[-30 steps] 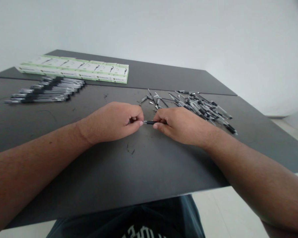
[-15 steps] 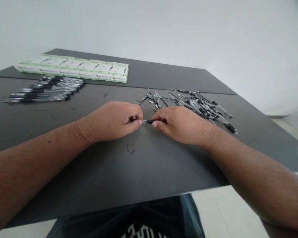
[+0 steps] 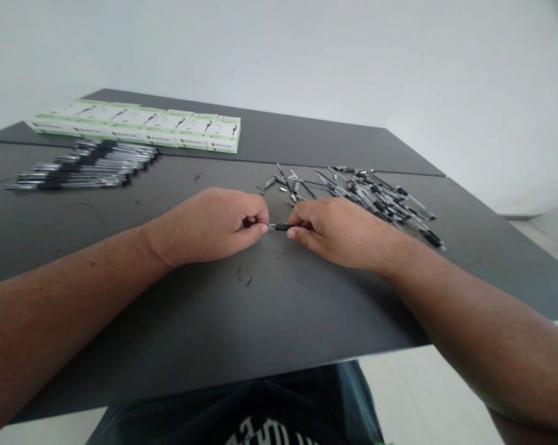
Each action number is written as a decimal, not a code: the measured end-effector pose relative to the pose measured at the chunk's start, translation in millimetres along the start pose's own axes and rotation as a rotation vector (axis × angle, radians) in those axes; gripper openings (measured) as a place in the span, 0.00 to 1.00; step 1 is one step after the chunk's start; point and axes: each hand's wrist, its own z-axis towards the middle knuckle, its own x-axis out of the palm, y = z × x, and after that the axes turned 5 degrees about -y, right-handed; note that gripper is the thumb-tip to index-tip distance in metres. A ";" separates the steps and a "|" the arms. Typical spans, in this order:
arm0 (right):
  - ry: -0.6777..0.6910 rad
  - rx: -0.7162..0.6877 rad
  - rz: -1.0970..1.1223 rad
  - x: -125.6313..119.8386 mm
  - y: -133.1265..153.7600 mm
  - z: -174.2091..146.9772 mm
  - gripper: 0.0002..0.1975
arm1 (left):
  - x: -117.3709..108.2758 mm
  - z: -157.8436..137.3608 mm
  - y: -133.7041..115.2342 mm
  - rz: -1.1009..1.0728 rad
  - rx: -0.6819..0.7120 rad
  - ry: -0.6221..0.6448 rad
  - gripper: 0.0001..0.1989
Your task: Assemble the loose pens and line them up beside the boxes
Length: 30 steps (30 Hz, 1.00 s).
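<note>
Between my two hands, just above the table, a pen (image 3: 279, 227) with a black grip lies level, and only its short middle stretch shows. My left hand (image 3: 214, 224) pinches the pen's clear end between thumb and forefinger. The black end is pinched by my right hand (image 3: 337, 232), whose fingers hide the tip. Right behind the right hand lies a loose pile of pens and pen parts (image 3: 383, 201). Small loose pieces (image 3: 291, 182), thin refills among them, are scattered just beyond the fingertips.
At the back left, a row of white and green boxes (image 3: 158, 123) stands on the grey table (image 3: 204, 334). In front of the boxes lies a neat row of pens (image 3: 93, 164). Dark marks (image 3: 244, 277) spot the tabletop, whose near edge is close to my lap.
My right hand has shifted very slightly to the right along the pen, so a bit more of the black part shows. My left hand stays in place.
</note>
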 end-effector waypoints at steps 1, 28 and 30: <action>0.017 -0.013 -0.014 -0.3 0.3 0.2 0.14 | -0.2 0.0 -0.3 -0.001 0.000 0.005 0.14; -0.027 -0.005 0.039 1.6 -1.2 -0.3 0.13 | -0.5 -0.8 0.6 0.001 0.005 0.006 0.15; -0.027 0.025 0.042 1.4 -1.0 -0.3 0.12 | -0.4 -0.7 0.1 -0.009 0.000 0.010 0.15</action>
